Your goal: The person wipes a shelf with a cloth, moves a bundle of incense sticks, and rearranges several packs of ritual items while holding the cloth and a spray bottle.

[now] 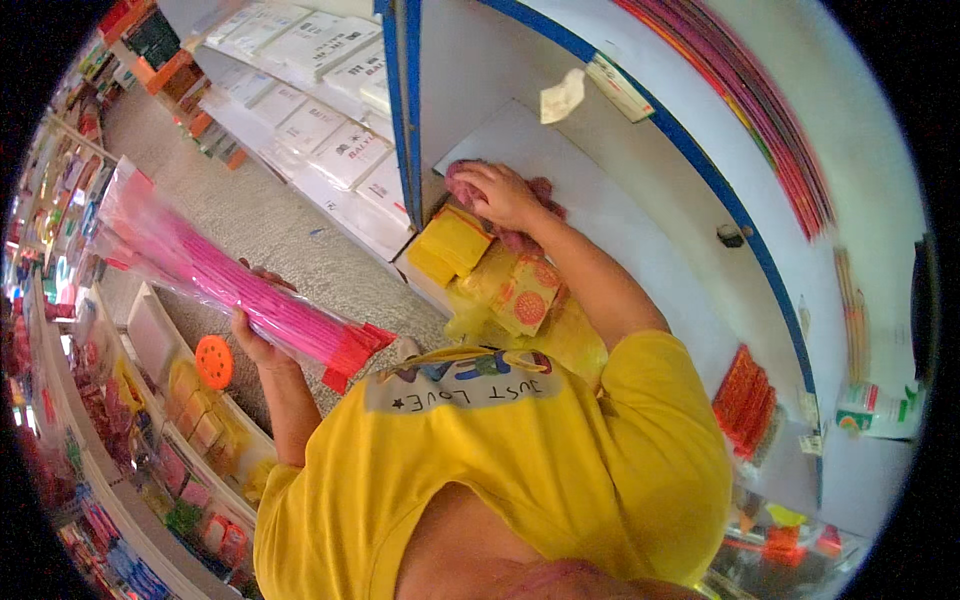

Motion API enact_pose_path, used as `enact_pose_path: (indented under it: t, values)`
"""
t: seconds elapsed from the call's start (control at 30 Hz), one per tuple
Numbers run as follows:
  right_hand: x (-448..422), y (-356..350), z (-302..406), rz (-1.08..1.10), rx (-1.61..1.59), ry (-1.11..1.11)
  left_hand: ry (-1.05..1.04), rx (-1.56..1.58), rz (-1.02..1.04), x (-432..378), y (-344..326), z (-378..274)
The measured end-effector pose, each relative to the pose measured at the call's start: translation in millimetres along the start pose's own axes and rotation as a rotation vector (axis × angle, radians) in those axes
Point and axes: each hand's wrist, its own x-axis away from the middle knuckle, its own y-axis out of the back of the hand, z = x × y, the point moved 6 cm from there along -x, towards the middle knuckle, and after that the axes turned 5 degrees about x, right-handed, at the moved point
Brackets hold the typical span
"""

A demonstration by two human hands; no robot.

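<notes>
My left hand [259, 341] grips a long bundle of bright pink sticks or stems [255, 296] in a clear plastic sleeve with red ends, held out at the left above the floor. On the pale shelf board [592, 195], my right hand [499, 193] rests on a crumpled purplish-red cloth [469, 176], fingers curled over it. Just below that hand lie a yellow packet [450, 244] and a box with red round prints [530, 300] among yellow plastic wrapping [480, 285]. Part of the cloth lies beneath my right wrist.
A blue upright [409, 112] divides this shelf from stacked white packets [341, 150]. Blue edging [739, 217] curves along the right, with red packets [744, 401] farther down. Goods-filled shelving [202, 427] stands at the lower left, an orange disc with holes [214, 361] beside it.
</notes>
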Motion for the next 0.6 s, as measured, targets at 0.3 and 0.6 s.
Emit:
enact_pose_path:
  t: [0.3, 0.6]
  values:
    - [230, 124, -51, 0.078, 0.278, -0.749, 0.018, 0.018, -0.004, -7, 10, 28]
    - [122, 79, -86, -0.003, 0.379, -0.718, -0.010, -0.054, -0.083, -3, 30, 11]
